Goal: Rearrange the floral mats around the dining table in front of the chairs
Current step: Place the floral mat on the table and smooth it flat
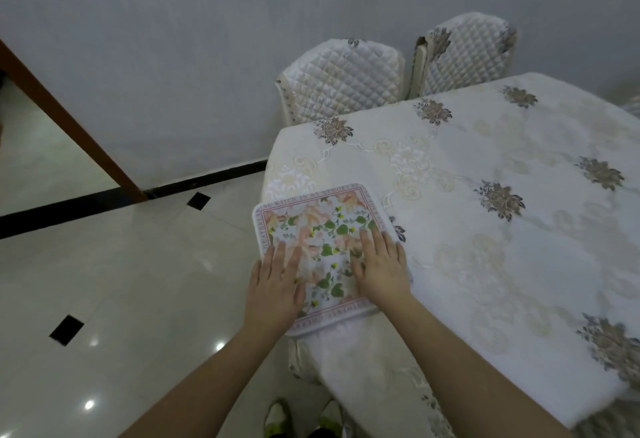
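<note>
Both hands flat, fingers straight, pressing one mat (322,247) at the table (485,264) corner: left hand (275,285) on its left side, right hand (379,269) on its right. Only this mat shows (others, if any, out of view), so task looks early. Mat's left and near edges overhang the table edge; open cloth lies rightward, toward the two chairs (341,79).

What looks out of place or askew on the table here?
The floral mat lies turned at an angle at the table's end, its left corner hanging past the tablecloth edge. Both hands, left and right, press flat on it.
</note>
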Motion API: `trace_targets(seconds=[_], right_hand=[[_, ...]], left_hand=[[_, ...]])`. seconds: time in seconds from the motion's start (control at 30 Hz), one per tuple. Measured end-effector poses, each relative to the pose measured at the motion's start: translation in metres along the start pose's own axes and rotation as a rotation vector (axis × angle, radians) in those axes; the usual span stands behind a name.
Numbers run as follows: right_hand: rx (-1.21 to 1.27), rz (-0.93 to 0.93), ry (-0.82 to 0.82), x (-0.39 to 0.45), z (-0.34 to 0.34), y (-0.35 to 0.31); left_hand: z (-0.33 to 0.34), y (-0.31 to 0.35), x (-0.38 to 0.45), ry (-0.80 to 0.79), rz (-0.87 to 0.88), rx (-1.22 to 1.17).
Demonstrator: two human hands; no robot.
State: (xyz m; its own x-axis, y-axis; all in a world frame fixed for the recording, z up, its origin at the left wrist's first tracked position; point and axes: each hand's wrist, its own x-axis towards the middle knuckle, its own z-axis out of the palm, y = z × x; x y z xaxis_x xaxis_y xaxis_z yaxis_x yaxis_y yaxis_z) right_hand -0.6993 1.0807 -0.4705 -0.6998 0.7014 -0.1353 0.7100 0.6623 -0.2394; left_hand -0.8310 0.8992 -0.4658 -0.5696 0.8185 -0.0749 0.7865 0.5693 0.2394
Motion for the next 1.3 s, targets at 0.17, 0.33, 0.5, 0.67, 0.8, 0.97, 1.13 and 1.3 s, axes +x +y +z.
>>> trace_targets(seconds=[0.17, 0.33, 0.5, 0.67, 0.8, 0.97, 1.13, 1.3], right_hand=[[-0.043, 0.076, -0.040, 0.026, -0.006, 0.035], [-0.020, 0.044, -0.167, 0.034, 0.002, 0.046], [0.180, 0.131, -0.175, 0.037, 0.004, 0.044], [0.281, 0.170, -0.118, 0.042, 0.000, 0.046], [0.397, 0.199, -0.076, 0.042, -0.008, 0.049], [0.749, 0.280, 0.054, 0.035, -0.022, 0.045], [0.800, 0.363, 0.005, 0.031, -0.035, 0.051], [0.912, 0.323, 0.034, 0.010, -0.046, 0.051]], left_hand=[[0.010, -0.016, 0.008, -0.030, -0.045, 0.024], [0.028, -0.023, 0.008, -0.027, -0.161, -0.044], [0.035, -0.025, 0.006, -0.129, -0.213, -0.083], [0.034, -0.024, 0.006, -0.109, -0.209, -0.175], [0.028, -0.018, 0.004, -0.047, -0.211, -0.259], [0.009, -0.014, 0.003, 0.085, -0.165, -0.459], [-0.016, -0.012, 0.011, 0.114, -0.291, -0.754], [-0.029, -0.019, 0.024, 0.042, -0.522, -1.155]])
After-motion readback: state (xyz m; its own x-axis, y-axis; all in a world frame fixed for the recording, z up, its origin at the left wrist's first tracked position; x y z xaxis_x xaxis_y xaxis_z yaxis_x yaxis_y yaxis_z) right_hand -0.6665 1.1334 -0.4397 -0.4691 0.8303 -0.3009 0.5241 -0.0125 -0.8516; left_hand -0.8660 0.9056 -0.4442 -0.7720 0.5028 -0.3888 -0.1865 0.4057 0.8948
